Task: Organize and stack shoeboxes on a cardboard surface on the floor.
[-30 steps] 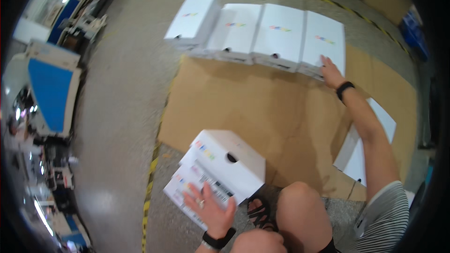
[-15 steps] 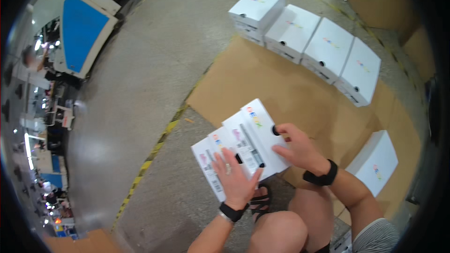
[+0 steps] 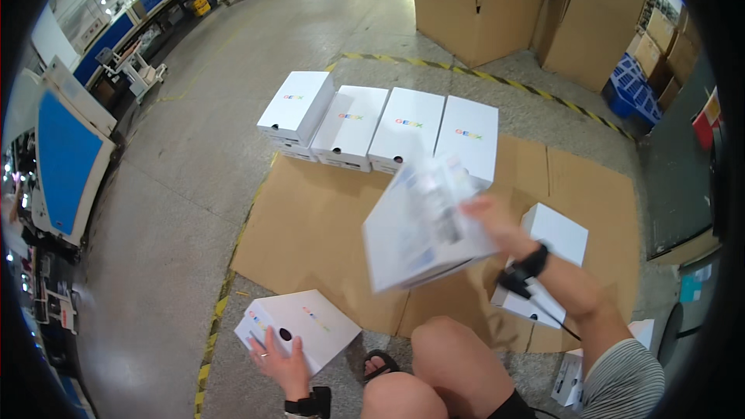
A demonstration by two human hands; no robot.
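Observation:
My right hand [image 3: 497, 221] grips one end of a white shoebox [image 3: 423, 240], lifted above the cardboard sheet. The box is tilted and smeared by motion, with a label on the side facing up. At lower left, another white shoebox [image 3: 326, 330] with colourful lettering and a dark finger hole sits by my foot. My left hand [image 3: 283, 368] lies against its near end, fingers spread beside the hole. The underside of that box is hidden.
A row of white shoeboxes [image 3: 349, 120] stands along the far edge of the cardboard sheet [image 3: 303, 225]. Another white shoebox [image 3: 555, 233] lies at right. Yellow-black tape [image 3: 520, 89] marks the floor. Large brown cartons [image 3: 481, 0] and a blue crate [image 3: 632, 93] stand behind.
The two boxes that were side by side under my hands are now apart. My right hand has raised one up and away; my left hand stays on the other, lower left. The view has shifted.

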